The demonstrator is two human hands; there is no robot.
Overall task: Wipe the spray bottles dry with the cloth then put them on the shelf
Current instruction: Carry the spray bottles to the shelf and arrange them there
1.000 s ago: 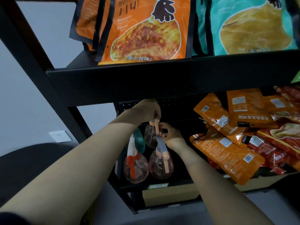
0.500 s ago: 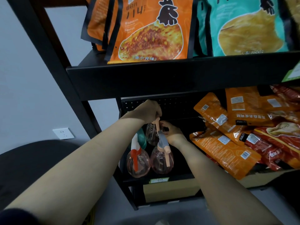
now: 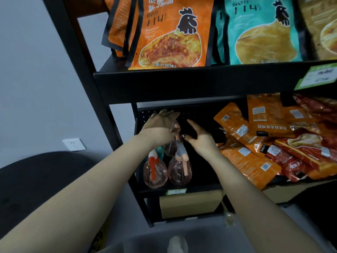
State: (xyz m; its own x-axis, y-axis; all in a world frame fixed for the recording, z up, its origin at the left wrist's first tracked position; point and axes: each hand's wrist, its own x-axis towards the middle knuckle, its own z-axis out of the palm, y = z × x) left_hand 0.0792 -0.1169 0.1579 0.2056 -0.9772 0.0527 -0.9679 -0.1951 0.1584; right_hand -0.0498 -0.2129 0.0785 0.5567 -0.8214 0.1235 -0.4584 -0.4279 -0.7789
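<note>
Big "114" and a black rooster printed on the orange snack bag [image 3: 169,36], up above both hands on the top shelf board [image 3: 191,83]. Same "114" and rooster on the teal snack bag [image 3: 262,31] next to it. Small Chinese words at the bottom of the orange one, too small to read well. Green and white price tag [image 3: 318,75] on the board's front, blurry.

Left hand [image 3: 159,127] loose, fingers spread, holding nothing. Right hand [image 3: 198,136] loose too, fingers straight, holding nothing. Between the two hands, a little lower, the back spray bottle [image 3: 171,147]: clear pink plastic, round belly, mostly hidden by the left hand. Below the hands, two more pink spray bottles standing on the lower shelf [image 3: 200,188], side by side: red-and-white topped bottle [image 3: 155,170] and peach-topped bottle [image 3: 179,169]. Nothing to tell about any liquid inside.

Right of the right hand, a pile of shiny orange and red packets [image 3: 273,143] with white barcode stickers.
</note>
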